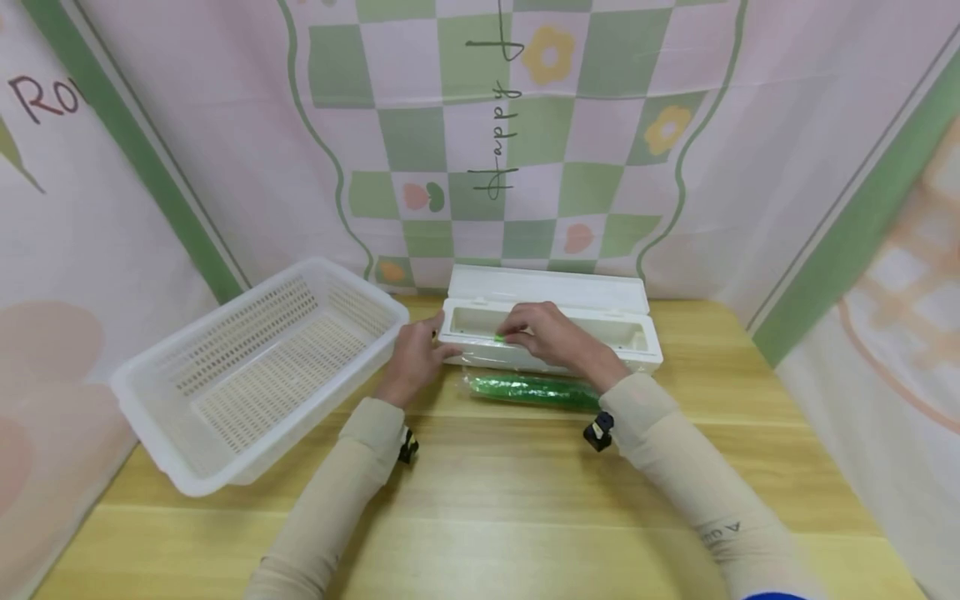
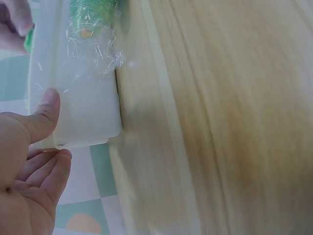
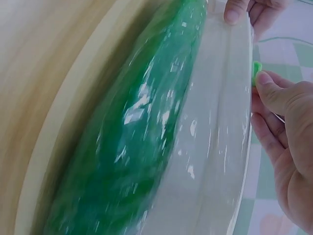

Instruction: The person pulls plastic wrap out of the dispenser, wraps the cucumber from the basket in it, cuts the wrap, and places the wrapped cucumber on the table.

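Note:
A white cling film dispenser box stands at the table's back with its lid raised. My left hand grips its left end, the thumb on the front edge and the fingers behind. My right hand pinches a small green slider at the box's front edge, left of its middle. Clear film runs over the box's front, down to a long green cucumber lying along it. In the right wrist view, shiny film covers the cucumber. My right wrist hides its right end in the head view.
A white slotted plastic basket stands at the left, close to my left forearm. Behind the box hangs a checkered cloth. The wooden table extends in front of the cucumber, between my forearms.

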`<state>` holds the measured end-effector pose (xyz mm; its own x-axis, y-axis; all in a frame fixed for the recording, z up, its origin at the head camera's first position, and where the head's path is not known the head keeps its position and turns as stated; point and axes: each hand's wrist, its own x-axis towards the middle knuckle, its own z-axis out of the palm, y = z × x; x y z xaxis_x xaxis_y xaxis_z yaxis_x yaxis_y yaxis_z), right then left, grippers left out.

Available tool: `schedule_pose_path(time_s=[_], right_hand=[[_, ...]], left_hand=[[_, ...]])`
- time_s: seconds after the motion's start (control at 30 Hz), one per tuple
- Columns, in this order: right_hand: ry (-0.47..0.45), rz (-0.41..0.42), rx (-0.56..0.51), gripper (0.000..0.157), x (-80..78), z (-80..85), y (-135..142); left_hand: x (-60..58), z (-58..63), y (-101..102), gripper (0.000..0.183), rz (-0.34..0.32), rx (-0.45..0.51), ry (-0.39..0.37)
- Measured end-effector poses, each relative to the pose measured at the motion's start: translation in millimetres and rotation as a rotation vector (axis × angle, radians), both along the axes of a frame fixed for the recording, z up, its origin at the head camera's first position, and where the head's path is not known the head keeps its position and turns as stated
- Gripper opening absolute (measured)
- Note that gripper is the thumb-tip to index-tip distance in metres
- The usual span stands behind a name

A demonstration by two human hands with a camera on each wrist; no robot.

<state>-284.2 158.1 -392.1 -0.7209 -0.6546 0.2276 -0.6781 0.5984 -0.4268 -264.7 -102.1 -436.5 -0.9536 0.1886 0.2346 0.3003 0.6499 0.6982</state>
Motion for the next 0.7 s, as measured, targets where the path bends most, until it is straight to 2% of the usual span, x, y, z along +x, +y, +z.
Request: schedule_pose_path(time_s=[0.33,0.7], right_hand=[[0.04,-0.056,-0.003,0.017,16.6,0.4,58.7],[0.183,-0.103,0.032,0.018,31.2,-0.4,120.4]], left_hand=[[0.8,0.7,1.9,0.078,0.002,-0.003,-0.003],[3.6,2.5,3.0,0.076,0.001,0.021,-0.015]])
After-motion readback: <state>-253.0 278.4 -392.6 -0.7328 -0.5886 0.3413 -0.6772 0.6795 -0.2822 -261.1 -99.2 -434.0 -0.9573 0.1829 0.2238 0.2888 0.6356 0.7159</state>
